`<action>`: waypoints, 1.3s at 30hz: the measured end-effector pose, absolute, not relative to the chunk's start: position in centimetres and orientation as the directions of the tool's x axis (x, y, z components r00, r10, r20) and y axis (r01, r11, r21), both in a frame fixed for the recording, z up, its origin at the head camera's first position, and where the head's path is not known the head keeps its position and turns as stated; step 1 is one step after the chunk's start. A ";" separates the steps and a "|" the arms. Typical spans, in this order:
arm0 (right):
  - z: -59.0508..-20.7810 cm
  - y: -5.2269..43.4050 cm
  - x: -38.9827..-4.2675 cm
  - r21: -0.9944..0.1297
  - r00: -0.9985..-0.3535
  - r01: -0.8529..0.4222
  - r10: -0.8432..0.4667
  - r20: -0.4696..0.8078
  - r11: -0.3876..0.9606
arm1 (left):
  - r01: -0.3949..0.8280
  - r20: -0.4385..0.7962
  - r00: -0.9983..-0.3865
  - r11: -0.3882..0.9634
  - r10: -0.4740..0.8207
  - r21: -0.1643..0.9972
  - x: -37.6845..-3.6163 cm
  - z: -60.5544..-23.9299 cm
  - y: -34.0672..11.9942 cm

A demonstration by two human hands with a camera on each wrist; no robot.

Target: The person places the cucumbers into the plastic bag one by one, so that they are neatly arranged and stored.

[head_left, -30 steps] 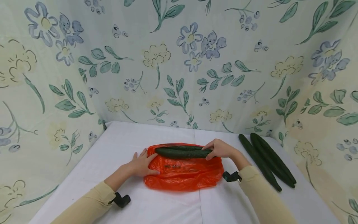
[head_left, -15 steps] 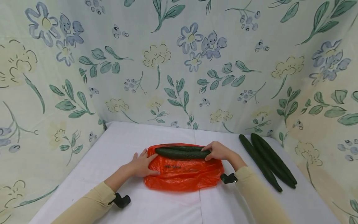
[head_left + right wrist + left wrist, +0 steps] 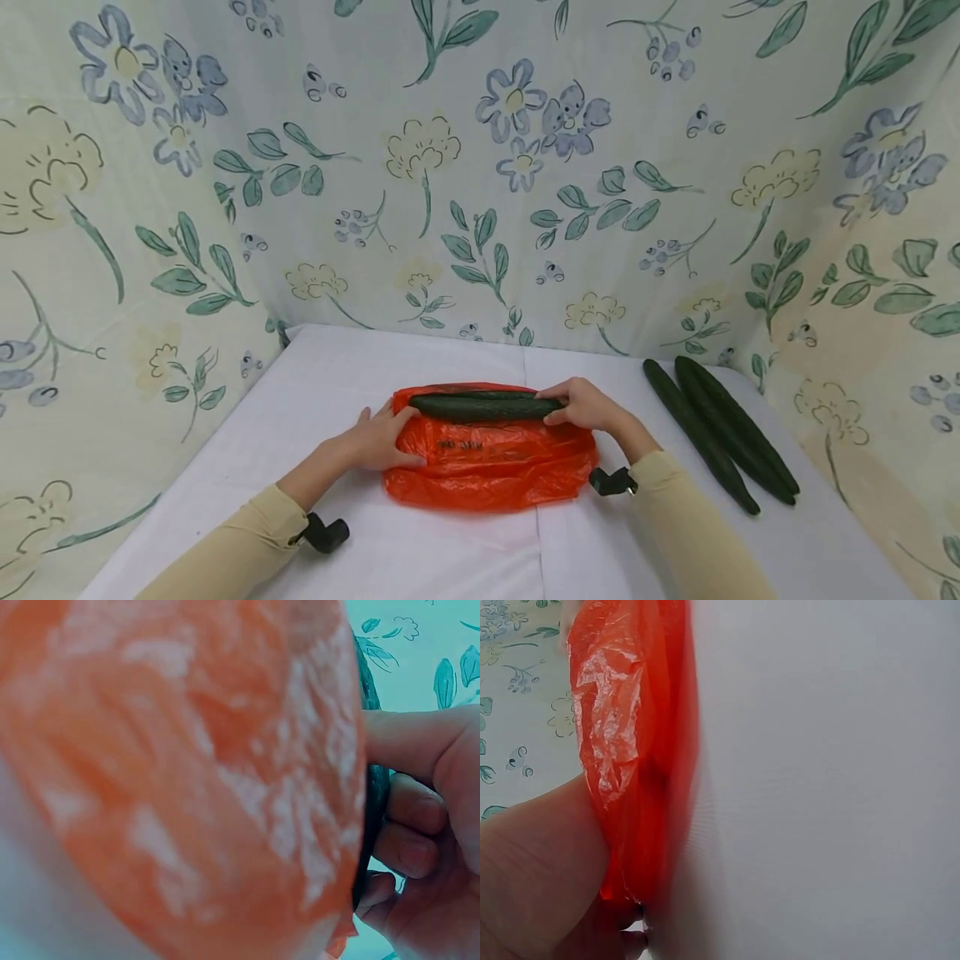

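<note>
A red plastic bag (image 3: 487, 471) with dark printing lies crosswise in the middle of the white-covered table. Along its far side rests a dark green cucumber (image 3: 480, 408), with a second one behind it that shows only as a thin strip. My right hand (image 3: 585, 407) grips the cucumbers at their right end, thumb on the near side and fingers over the back. In the right wrist view the crumpled bag (image 3: 195, 780) hides most of the cucumber (image 3: 377, 791). My left hand (image 3: 375, 439) rests on the bag's left end, fingers spread, one fingertip at the cucumber's left tip.
Several more cucumbers (image 3: 738, 429) lie slanted side by side at the right of the table (image 3: 330, 358). A floral curtain (image 3: 450, 208) stands behind the table and at both sides.
The near cucumber has moved slightly left and back, covering more of the one behind. My right hand has shifted a little left with it; my left hand's finger now reaches the cucumber's tip.
</note>
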State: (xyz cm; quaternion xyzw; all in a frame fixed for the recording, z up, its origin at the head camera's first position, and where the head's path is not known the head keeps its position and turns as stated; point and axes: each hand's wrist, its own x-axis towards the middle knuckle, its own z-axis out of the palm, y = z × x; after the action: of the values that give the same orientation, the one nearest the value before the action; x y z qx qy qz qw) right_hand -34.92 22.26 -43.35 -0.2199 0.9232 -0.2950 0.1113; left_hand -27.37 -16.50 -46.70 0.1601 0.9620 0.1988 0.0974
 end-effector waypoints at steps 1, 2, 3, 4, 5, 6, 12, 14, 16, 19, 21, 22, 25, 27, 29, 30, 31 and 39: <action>-43.4 22.2 -34.9 -0.594 -0.879 -0.341 -0.472 -0.073 0.728 | 0.272 -0.123 -0.929 0.870 0.349 0.411 -27.3 -46.7 -16.5; -43.4 22.1 -34.9 -0.597 -0.879 -0.341 -0.472 -0.071 0.726 | 0.275 -0.122 -0.929 0.870 0.350 0.408 -27.3 -46.7 -16.5; -43.4 22.0 -34.8 -0.600 -0.879 -0.340 -0.471 -0.071 0.724 | 0.277 -0.120 -0.928 0.870 0.352 0.407 -27.3 -46.7 -16.5; -43.5 21.9 -34.8 -0.604 -0.881 -0.334 -0.467 -0.071 0.724 | 0.280 -0.118 -0.928 0.870 0.353 0.406 -27.4 -46.7 -16.6; -43.5 21.8 -34.8 -0.605 -0.882 -0.333 -0.466 -0.070 0.723 | 0.280 -0.118 -0.928 0.870 0.354 0.405 -27.4 -46.7 -16.6; -43.5 21.7 -34.8 -0.605 -0.883 -0.335 -0.465 -0.066 0.722 | 0.280 -0.118 -0.928 0.870 0.353 0.405 -27.4 -46.7 -16.6; -43.8 21.1 -34.8 -0.581 -0.881 -0.331 -0.464 -0.091 0.743 | 0.280 -0.125 -0.926 0.869 0.357 0.408 -27.5 -46.9 -16.7; -43.9 21.0 -34.7 -0.562 -0.881 -0.332 -0.461 -0.100 0.758 | 0.288 -0.124 -0.923 0.867 0.365 0.406 -27.6 -47.0 -16.8; -44.0 20.9 -34.7 -0.550 -0.887 -0.330 -0.451 -0.096 0.767 | 0.296 -0.120 -0.921 0.865 0.372 0.406 -27.6 -47.0 -16.8; -44.2 20.9 -34.7 -0.551 -0.894 -0.326 -0.440 -0.085 0.768 | 0.304 -0.112 -0.919 0.861 0.377 0.407 -27.7 -47.1 -16.9; -44.4 20.9 -34.7 -0.552 -0.899 -0.320 -0.431 -0.080 0.770 | 0.302 -0.112 -0.920 0.862 0.375 0.407 -27.7 -47.2 -16.9; -44.4 21.0 -34.7 -0.554 -0.901 -0.318 -0.427 -0.076 0.770 | 0.300 -0.112 -0.921 0.863 0.373 0.407 -27.7 -47.2 -16.9; -44.6 21.0 -34.7 -0.557 -0.910 -0.312 -0.410 -0.058 0.770 | 0.297 -0.113 -0.922 0.864 0.370 0.406 -27.7 -47.3 -16.9; -44.6 21.1 -34.6 -0.561 -0.919 -0.300 -0.391 -0.046 0.771 | 0.299 -0.117 -0.921 0.866 0.372 0.400 -27.8 -47.4 -16.9; -44.5 21.1 -34.6 -0.568 -0.925 -0.293 -0.378 -0.035 0.769 | 0.304 -0.122 -0.919 0.869 0.375 0.390 -27.8 -47.4 -17.0; -44.5 21.1 -34.5 -0.571 -0.928 -0.288 -0.371 -0.032 0.769 | 0.306 -0.127 -0.917 0.871 0.378 0.384 -27.8 -47.3 -17.0; -44.5 21.1 -34.5 -0.571 -0.932 -0.282 -0.362 -0.030 0.771 | 0.310 -0.131 -0.915 0.873 0.381 0.376 -27.8 -47.3 -17.0; -45.0 21.4 -34.5 -0.579 -0.935 -0.294 -0.355 0.008 0.760 | 0.307 -0.159 -0.910 0.880 0.383 0.361 -28.1 -47.0 -16.8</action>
State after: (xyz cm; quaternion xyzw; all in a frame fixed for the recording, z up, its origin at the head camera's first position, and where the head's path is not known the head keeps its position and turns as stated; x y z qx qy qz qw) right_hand -34.53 21.42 -45.04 -0.1731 0.9368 -0.2998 0.0509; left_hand -28.08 -16.84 -46.99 0.1791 0.9630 0.1665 0.1133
